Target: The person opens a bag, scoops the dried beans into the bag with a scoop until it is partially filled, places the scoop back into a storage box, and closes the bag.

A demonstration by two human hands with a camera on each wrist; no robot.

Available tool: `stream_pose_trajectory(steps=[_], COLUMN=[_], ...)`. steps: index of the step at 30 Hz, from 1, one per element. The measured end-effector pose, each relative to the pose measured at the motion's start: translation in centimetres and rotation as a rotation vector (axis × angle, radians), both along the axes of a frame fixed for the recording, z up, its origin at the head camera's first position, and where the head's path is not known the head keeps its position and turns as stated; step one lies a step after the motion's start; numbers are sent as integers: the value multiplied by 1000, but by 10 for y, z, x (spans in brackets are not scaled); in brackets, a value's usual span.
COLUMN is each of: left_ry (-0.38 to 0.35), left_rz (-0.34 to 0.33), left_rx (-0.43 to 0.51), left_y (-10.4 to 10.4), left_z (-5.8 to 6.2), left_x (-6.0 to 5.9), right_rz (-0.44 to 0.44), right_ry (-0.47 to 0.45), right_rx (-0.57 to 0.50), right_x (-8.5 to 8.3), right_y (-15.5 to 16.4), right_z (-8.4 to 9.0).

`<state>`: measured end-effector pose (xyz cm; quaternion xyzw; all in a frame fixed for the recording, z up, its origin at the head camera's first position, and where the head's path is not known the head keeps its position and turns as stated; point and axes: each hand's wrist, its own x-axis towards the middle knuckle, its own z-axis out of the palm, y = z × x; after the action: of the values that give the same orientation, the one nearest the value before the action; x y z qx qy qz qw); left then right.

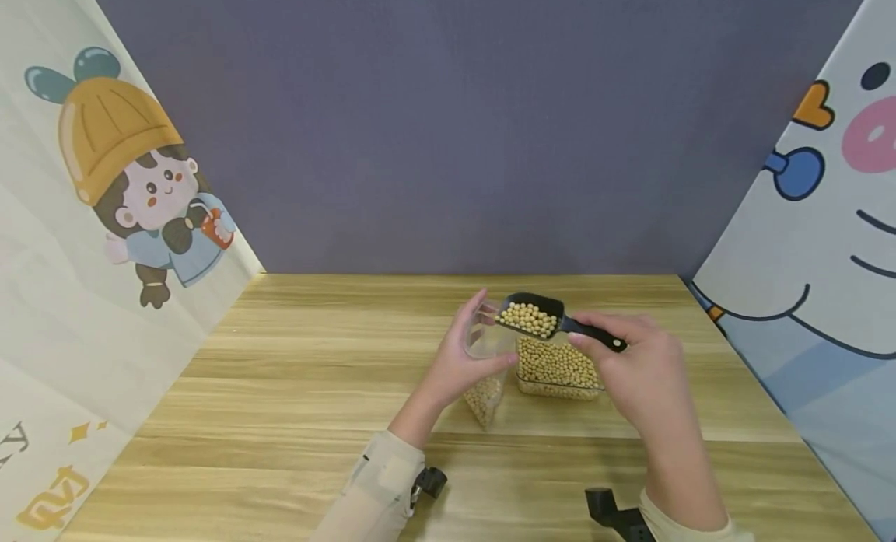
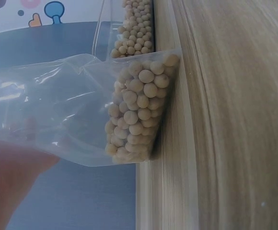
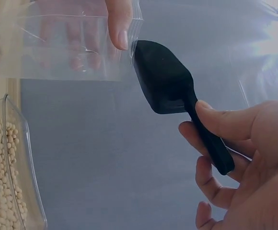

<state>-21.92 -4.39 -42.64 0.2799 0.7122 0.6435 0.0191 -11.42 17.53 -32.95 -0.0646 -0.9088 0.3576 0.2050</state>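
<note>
A: Big stuff first. Wood counter [image 1: 294,386], purple wall behind, cartoon sheets on both sides. What's on it?

B: Clear tub [image 1: 558,371] full of beans, sitting mid-counter. Just left of it, a clear bag [image 1: 485,371] w/ some beans in the bottom, its base on the counter.

A: Hands?

B: Left hand [image 1: 458,363] grips the bag up near its mouth, fingers curled round the plastic. Right hand [image 1: 640,371] pinches the handle of a black scoop [image 1: 542,316], thumb on top. Scoop is loaded w/ beans and its tip is right at the bag's mouth, above the tub.

A: How to do it well?

B: I'd say keep the bag mouth wide and steady, put the scoop tip inside the rim, then tip slow so no beans roll off. Staying over the tub means any spill lands back in.

A: Anything hard to see?

B: Yep. Bag's rim is see-through, so can't tell if the tip is inside or just touching. Tub's front is partly behind the right hand. The right wrist cam only shows the scoop's underside, no beans.
</note>
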Motion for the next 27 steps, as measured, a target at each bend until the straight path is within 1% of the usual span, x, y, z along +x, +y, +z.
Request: stream_pose_trajectory(steps=[9,13,22,27], left_ry=[0,3,24,22], left_rz=[5,6,-19,-17], left_rx=[3,-14,-29,-35], left_y=[0,0,-2,-2], left_z=[0,0,0,0], left_x=[0,0,-1,0], right_rz=[17,28,25,30], right_ry=[-44,-64,-97,-103], right_rx=[47,54,52,66], right_x=[1,0,1,2], right_y=[0,0,2,2], right_z=[5,7,11,13])
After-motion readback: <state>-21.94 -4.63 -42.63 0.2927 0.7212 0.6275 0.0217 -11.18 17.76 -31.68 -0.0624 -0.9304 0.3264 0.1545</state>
